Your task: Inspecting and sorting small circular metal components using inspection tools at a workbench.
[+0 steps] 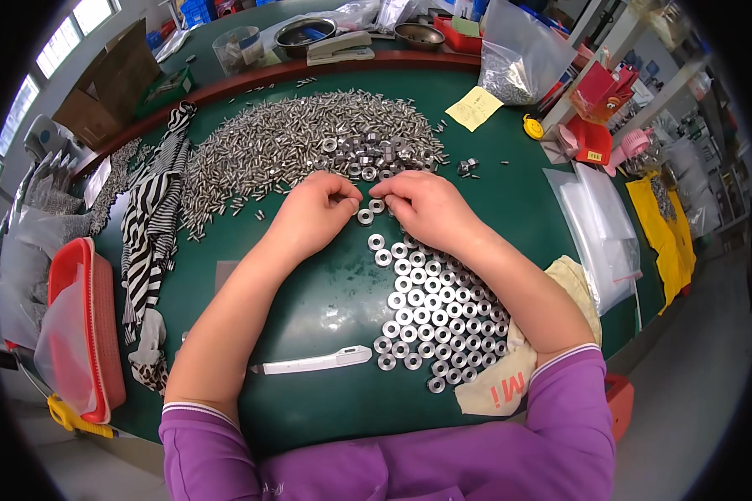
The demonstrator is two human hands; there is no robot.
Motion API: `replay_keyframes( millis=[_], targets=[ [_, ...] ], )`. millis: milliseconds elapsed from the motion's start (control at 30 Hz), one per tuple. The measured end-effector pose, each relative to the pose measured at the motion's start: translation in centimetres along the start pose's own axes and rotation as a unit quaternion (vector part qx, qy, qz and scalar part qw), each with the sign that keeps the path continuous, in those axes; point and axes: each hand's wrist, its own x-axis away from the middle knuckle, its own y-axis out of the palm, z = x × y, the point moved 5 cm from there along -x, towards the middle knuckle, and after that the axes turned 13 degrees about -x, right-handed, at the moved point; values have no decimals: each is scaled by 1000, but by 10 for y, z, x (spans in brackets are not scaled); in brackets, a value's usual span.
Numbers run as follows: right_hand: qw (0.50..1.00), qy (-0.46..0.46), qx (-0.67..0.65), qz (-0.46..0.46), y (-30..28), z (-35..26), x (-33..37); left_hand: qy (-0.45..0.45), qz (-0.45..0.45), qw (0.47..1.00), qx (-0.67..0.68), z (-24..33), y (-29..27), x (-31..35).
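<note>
My left hand [319, 209] is closed at the front edge of a large heap of small metal pins [284, 138]. Its fingertips and thumb are pressed together, and whatever is in them is too small to make out. Just to its right, my right hand [430, 207] has its fingers bent and pinched, their tips beside a metal ring [377, 205]. What it grips, if anything, is hidden. A cluster of thicker metal parts [374, 154] lies behind both hands. Many more metal rings [433, 285] lie flat, side by side, under and in front of my right forearm.
On the green table [309, 313] lies a white slim-handled tool [317, 361]. A striped cloth [149, 221] and a red basket [104, 334] are at left. Clear plastic bags [597, 238], a yellow note [474, 108] and a beige cloth [497, 386] are at right.
</note>
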Motion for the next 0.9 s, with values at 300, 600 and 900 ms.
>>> replay_keyframes(
  millis=[300,600,900],
  targets=[
    [990,59,-124,-43,2,-3,0,76,37,989,-122,4,-1,4],
    [996,-20,67,63,-44,-8,-4,124,-26,986,-111,17,0,11],
    [966,140,145,160,-136,35,4,147,-67,981,-105,30,8,17]
  ],
)
